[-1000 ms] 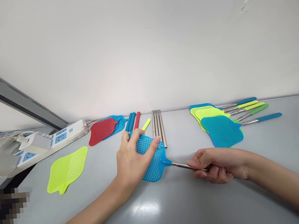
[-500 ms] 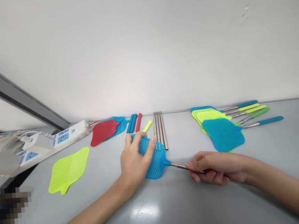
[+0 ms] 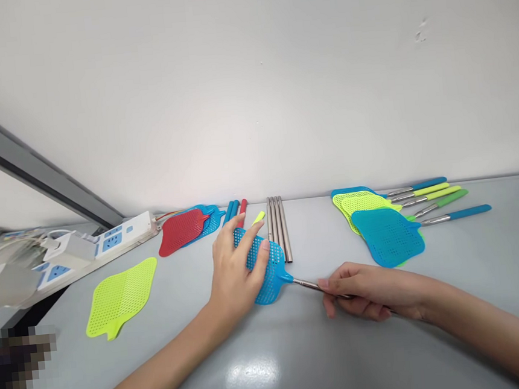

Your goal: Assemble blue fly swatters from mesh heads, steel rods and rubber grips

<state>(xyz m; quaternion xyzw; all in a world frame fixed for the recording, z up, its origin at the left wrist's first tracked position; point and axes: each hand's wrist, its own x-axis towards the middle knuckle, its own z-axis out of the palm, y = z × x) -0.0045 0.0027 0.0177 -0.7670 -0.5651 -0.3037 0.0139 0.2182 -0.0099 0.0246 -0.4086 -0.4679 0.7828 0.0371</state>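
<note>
My left hand (image 3: 236, 263) rests over a blue fly swatter head (image 3: 273, 272), its fingers spread and fairly straight across the perforated sheet. The thumb lies over the front of the sheet. From the head's narrow neck a thin metal rod (image 3: 306, 283) runs to the right. My right hand (image 3: 359, 292) is closed around that rod, thumb and forefinger pinching it near the neck. Part of the rod is hidden in the palm, and its far end passes behind the wrist. Just behind the swatter head lie several metal tubes (image 3: 279, 229) side by side.
Fly swatters with coloured grips (image 3: 470, 211) overlap at right. Beyond my left hand are blue grips (image 3: 229, 212), a red grip (image 3: 242, 207) and a yellow grip (image 3: 258, 217). A red head (image 3: 181, 231) overlaps blue ones; a yellow head (image 3: 121, 297) lies nearer a power strip (image 3: 131, 233).
The fingers of my left hand have straightened and spread over the swatter head. The head and rod have shifted slightly up and left, with my right hand still holding the rod.
</note>
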